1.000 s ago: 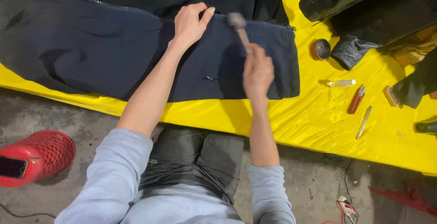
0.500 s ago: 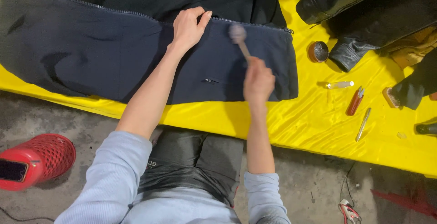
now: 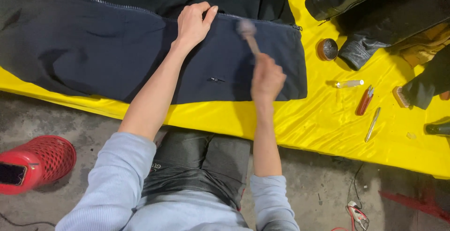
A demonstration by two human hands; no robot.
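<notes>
Hammering at the dark jacket's zipper edge

My left hand (image 3: 194,22) lies flat, fingers spread, on the jacket (image 3: 93,57); my right hand (image 3: 266,78) fist-grips the small hammer (image 3: 248,33), handle near, blurred head pointing far, above the zipper.

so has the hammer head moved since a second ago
Yes. The hammer head has swung down and away from the person, now blurred right at the zipper edge, near the left hand.

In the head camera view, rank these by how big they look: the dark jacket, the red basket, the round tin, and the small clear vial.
1. dark jacket, by far the largest.
2. red basket, though it lies nearer the camera, cut by the picture's edge.
3. round tin.
4. small clear vial, slimmer than the tin, though about as long.
</notes>
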